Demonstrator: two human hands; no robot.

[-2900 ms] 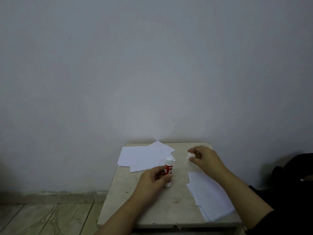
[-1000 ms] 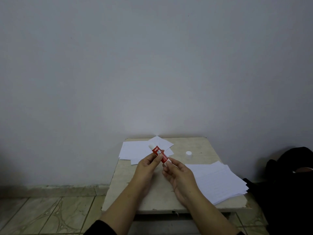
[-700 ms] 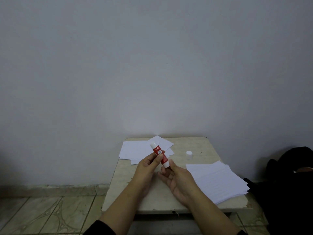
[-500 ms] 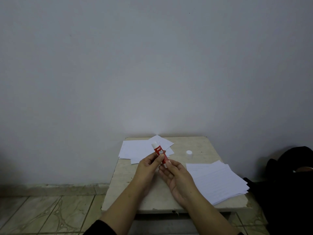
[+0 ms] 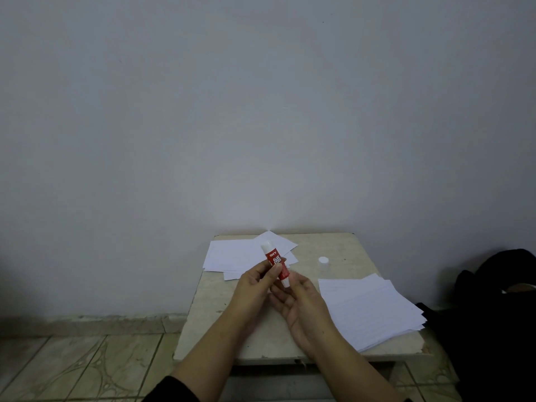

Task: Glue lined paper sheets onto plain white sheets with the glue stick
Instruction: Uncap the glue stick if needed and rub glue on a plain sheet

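A red and white glue stick [image 5: 275,261] is held tilted above the small table [image 5: 261,340], uncapped end pointing up and away. My left hand [image 5: 255,288] grips its red body between thumb and fingers. My right hand [image 5: 298,300] pinches the white base at its lower end. Its white cap [image 5: 322,261] stands on the table to the right. A loose pile of plain white sheets [image 5: 235,256] lies at the back left. A stack of lined sheets [image 5: 371,309] lies on the right side, reaching over the table's edge.
The table stands against a bare grey wall [image 5: 261,126]. A dark bag or cloth [image 5: 499,285] lies on the floor to the right. Tiled floor [image 5: 72,369] shows on the left.
The cap was set down on the table and my right hand came back to the stick's base. The left hand lifted and tilted the glue stick; lately it has barely moved.
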